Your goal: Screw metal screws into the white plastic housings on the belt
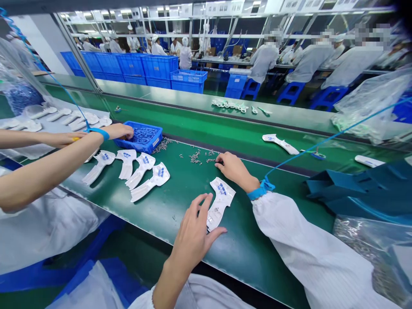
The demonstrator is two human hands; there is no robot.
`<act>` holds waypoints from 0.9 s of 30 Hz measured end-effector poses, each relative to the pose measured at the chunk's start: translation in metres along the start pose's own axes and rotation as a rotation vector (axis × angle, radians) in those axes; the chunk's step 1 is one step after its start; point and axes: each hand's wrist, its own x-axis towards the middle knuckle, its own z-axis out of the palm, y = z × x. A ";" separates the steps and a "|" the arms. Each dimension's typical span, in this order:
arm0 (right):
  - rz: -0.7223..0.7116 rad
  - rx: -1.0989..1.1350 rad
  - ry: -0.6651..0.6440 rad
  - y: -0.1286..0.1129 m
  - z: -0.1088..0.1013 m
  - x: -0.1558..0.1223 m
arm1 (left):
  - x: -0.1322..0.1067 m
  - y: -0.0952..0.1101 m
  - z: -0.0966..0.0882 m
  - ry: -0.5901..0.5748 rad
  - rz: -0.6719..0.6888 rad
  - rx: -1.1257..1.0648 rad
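My left hand [193, 234] lies on the green conveyor belt [257, 223], fingers spread, with its thumb close to the lower edge of a white moulded plastic piece with blue marks [220, 202]. My right hand [232, 168] rests above that piece, its curled fingertips next to loose small metal screws [195, 157]. Whatever those fingertips may hold is hidden. Several similar white pieces [149, 180] lie to the left. A co-worker's hand [122, 131] reaches into a blue plastic tray of small parts [138, 137].
A second green belt [206, 120] runs behind, carrying more white pieces. A dark teal chute [354, 189] stands at the right, beside clear plastic bags [373, 103]. Stacked blue crates [138, 68], blue stools and several white-clad workers fill the background.
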 end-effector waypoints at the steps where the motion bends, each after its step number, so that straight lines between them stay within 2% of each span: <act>1: 0.000 -0.003 0.003 0.000 0.001 0.001 | 0.000 0.000 0.000 0.005 0.001 0.003; 6: -0.012 -0.009 -0.021 0.009 -0.003 -0.011 | 0.001 0.002 -0.001 0.000 0.022 0.009; 12: -0.061 -0.038 -0.120 0.023 -0.009 -0.032 | 0.000 0.004 -0.003 -0.030 0.013 0.042; 18: -0.043 -0.014 -0.109 0.024 -0.019 -0.042 | 0.002 0.004 -0.003 -0.016 0.029 0.061; 23: -0.033 0.221 -0.137 0.012 -0.042 -0.077 | 0.002 0.003 -0.002 -0.047 0.028 0.069; 27: -0.073 0.473 -0.316 -0.009 -0.050 -0.113 | 0.001 0.002 0.000 -0.064 0.034 0.081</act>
